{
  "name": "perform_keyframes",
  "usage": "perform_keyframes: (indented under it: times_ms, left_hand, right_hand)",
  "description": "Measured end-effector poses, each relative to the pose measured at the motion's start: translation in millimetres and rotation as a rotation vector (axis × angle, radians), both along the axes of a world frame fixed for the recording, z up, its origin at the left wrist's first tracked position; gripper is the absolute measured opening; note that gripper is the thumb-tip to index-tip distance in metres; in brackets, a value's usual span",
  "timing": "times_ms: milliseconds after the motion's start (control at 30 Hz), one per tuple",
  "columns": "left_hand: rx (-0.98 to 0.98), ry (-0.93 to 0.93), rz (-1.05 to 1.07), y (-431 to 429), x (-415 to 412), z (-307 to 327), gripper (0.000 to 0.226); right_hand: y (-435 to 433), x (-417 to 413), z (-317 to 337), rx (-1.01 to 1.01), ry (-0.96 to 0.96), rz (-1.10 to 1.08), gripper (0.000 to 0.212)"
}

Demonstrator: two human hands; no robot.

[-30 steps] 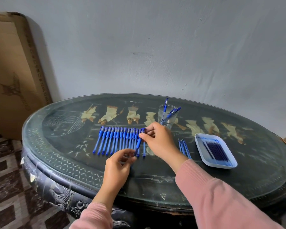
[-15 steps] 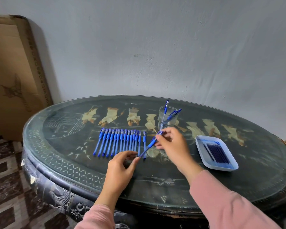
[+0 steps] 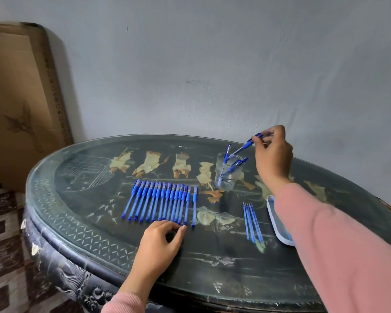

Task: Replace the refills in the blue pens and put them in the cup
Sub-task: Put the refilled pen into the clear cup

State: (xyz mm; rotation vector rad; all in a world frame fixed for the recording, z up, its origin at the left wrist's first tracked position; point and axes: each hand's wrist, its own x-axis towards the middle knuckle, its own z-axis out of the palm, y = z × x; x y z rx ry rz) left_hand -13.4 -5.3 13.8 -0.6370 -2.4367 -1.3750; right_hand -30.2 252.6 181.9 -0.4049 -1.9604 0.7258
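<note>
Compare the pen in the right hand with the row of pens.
The held pen, pinched by the right hand, is in the air; the row of pens lies flat on the table. The held pen slants down toward the cup; the row of pens lies clear of it. Both are blue.

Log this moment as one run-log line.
step: blue pen to cup | right hand: pinches pen, tip at cup rim | left hand: rests on table by pen row | loose refills: beside tray

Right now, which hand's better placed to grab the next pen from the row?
Left, likely. The left hand rests empty by the near ends of the pen row; the right hand pinches a pen over the cup.
</note>
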Motion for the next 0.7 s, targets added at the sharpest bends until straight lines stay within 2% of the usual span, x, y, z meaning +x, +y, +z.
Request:
perform_keyframes:
  times_ms: [167, 433, 533, 600, 700]
  left_hand:
    - [0.003, -0.001, 0.002, 0, -1, 1, 0.015]
    - [0.002, -0.015, -0.007, 1, -1, 2, 0.015]
    - [-0.006, -0.023, -0.016, 1, -1, 2, 0.016]
    - [0.001, -0.027, -0.015, 0, -1, 2, 0.016]
    - [0.006, -0.027, -0.012, 0, -1, 1, 0.016]
  right_hand:
    - [7, -19, -16, 0.152, -0.183, 0.003, 0.015]
    - [20, -36, -41, 0.240, -0.369, 0.023, 0.005]
    - [25, -41, -49, 0.276, -0.462, 0.024, 0.007]
    - [25, -40, -51, 0.281, -0.462, 0.006, 0.010]
    - [7, -24, -53, 0.276, -0.312, -0.058, 0.013]
